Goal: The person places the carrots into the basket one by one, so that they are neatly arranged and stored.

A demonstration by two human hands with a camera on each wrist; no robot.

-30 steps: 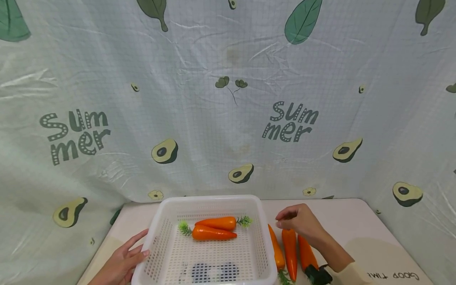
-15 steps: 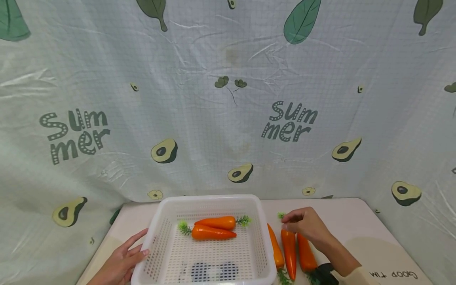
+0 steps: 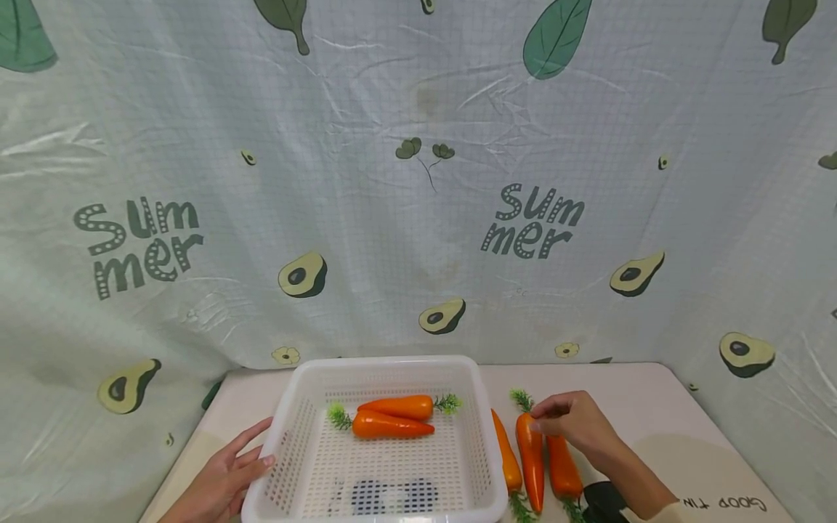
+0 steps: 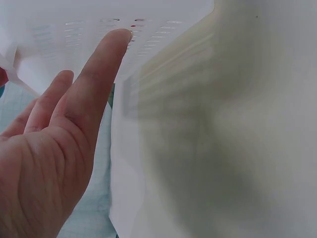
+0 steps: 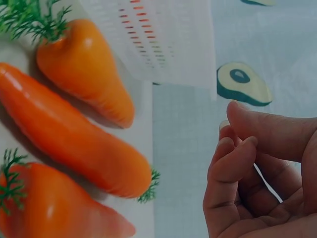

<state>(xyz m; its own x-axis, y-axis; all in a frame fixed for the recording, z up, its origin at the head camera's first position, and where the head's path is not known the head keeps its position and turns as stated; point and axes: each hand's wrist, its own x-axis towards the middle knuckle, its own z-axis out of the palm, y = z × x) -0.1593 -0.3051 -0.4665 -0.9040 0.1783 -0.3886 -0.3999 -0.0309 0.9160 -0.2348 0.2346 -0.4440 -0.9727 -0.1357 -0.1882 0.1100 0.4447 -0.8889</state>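
Note:
A white perforated plastic basket (image 3: pixel 386 362) stands on the table, with two orange carrots (image 3: pixel 392 426) lying inside. My left hand (image 3: pixel 225 468) touches the basket's left wall with fingers mostly straight; in the left wrist view the thumb (image 4: pixel 101 74) lies against the slotted side. To the right of the basket, three carrots lie side by side: a left carrot (image 3: pixel 506 457), a middle carrot (image 3: pixel 531 468) and a right carrot (image 3: pixel 564 472). Loosely curled, my right hand (image 3: pixel 578 421) hovers by the middle carrot's leafy end. Nothing shows between its fingers (image 5: pixel 230 168) in the right wrist view.
A pale table (image 3: pixel 628 407) carries printed lettering (image 3: pixel 726 504) at its front right. Behind it hangs a curtain (image 3: pixel 366 203) with avocado and leaf prints. A black device (image 3: pixel 604 500) is on my right wrist.
My right hand has moved right and toward me, uncovering the middle carrot's green leaves. The left hand and the basket have stayed in place.

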